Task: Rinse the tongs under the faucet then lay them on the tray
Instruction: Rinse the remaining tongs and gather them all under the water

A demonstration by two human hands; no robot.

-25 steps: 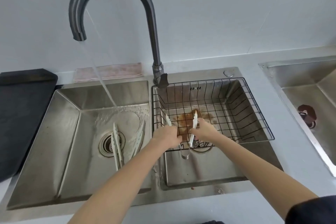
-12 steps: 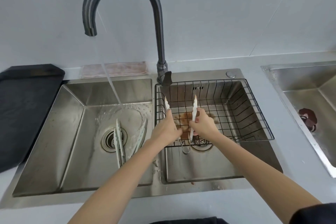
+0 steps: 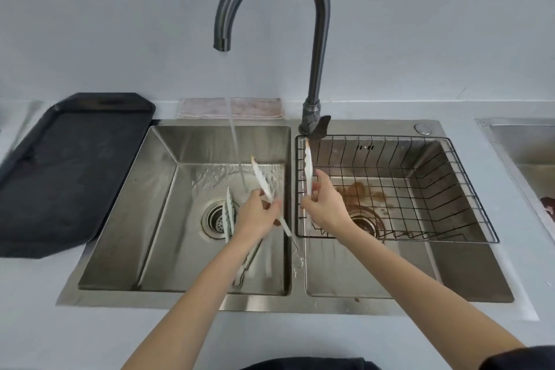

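A black tray [image 3: 69, 177] is sitting at the far left on the pale counter [image 3: 36, 309], its right edge lying against the rim of the double steel sink [image 3: 180, 299]. A folded pinkish cloth [image 3: 231, 108] is lying behind the left basin against the wall. Water [image 3: 235, 141] is running from the spout of the dark gooseneck faucet [image 3: 318, 39] and striking the floor of the left basin, spreading in ripples. A second pair of tongs [image 3: 229, 213] is resting in that basin, its scalloped tips lying over the drain [image 3: 214, 219] and its handle end running toward the near wall, partly hidden under the left forearm. The left hand [image 3: 258, 216] is closing its fingers around one arm of the held tongs [image 3: 262, 183], gripping it over the left basin just right of the stream; that arm's white tip is pointing up and away, close beside the falling water, though contact with the stream cannot be confirmed. The right hand [image 3: 324, 207] is pinching the other arm of the same tongs between thumb and fingers, holding it nearly upright over the divider between the basins, its tip reaching up toward the faucet base. The two arms are being held spread apart in a V, meeting low near the divider, where the joint is blurred. A black wire basket [image 3: 468, 189] is sitting in the right basin, above brown residue [image 3: 357, 189] on the basin floor. A further steel sink [image 3: 516, 141] is showing at the right edge.
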